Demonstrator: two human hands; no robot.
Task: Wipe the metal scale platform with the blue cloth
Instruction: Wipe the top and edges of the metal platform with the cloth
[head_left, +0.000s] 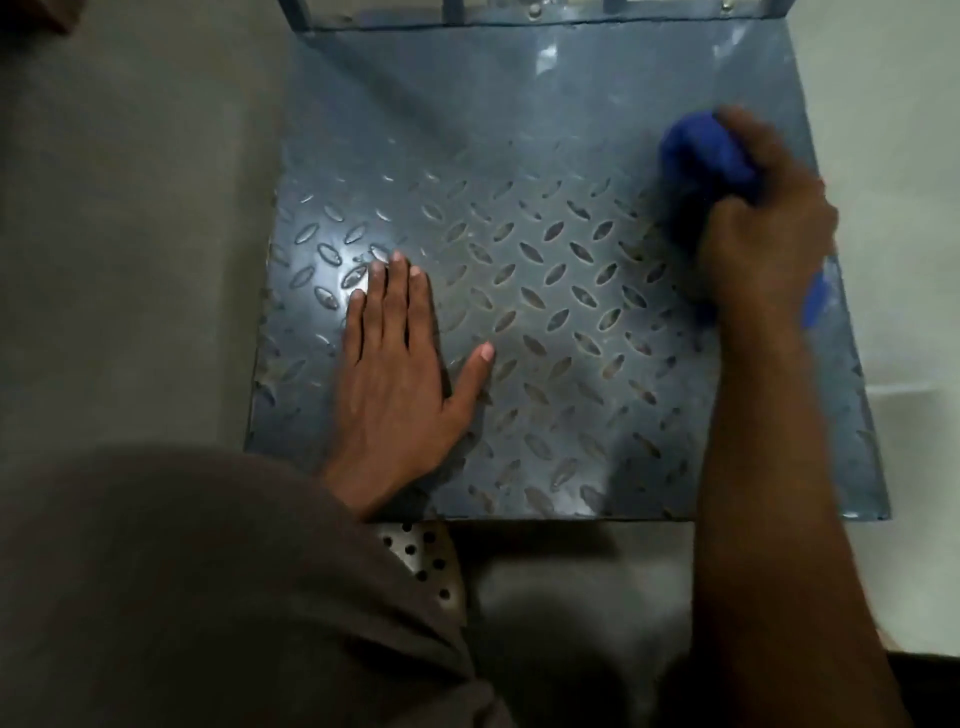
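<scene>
- Far left, a pale grey floor (130, 260) is seen beside the platform, and the near-left corner is filled by a brown garment (182, 597).
- The left hand (400, 374) is laid flat on the left half of the metal scale platform (545, 322), with the fingers straight and close together and the thumb spread to the right. Nothing is held by it.
- Just past the platform's near edge, a perforated metal piece (426, 561) with round holes is glimpsed, partly hidden by the garment.
- The platform is shown as blue-grey tread plate with raised oval lugs and a smooth far strip, where an upright metal frame (519, 15) is seen.
- The blue cloth (701, 150) is found bunched at the platform's far right, down on the plate. A loose end shows at the right edge beside the wrist.
- The right hand (763, 223) is curled round the cloth and grips it from above. It is blurred, so single fingers cannot be made out.
</scene>
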